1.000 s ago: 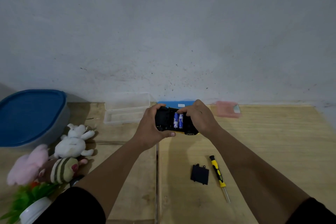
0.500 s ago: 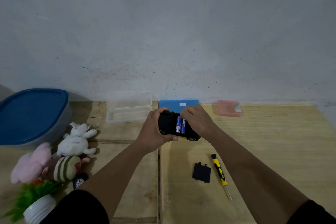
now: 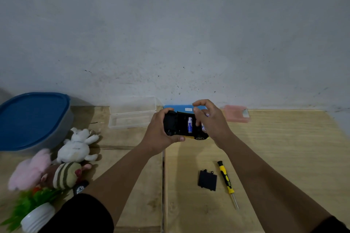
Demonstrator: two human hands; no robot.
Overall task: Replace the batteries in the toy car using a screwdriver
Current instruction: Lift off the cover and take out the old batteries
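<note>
My left hand grips the black toy car, held upside down above the wooden table with its battery compartment open. One blue-and-white battery sits in the compartment. My right hand hovers over the car's right end and pinches a second battery, which its fingers mostly hide. The black compartment cover lies on the table nearer to me. Just right of it lies the yellow-and-black screwdriver, tip pointing toward me.
A blue-lidded tub stands at far left. A clear plastic box, a blue box and a pink box line the wall. Plush toys and a potted plant crowd the left front.
My right hand has lifted one of the two batteries out of the compartment and drawn it to the right. The car stays in my left hand.
</note>
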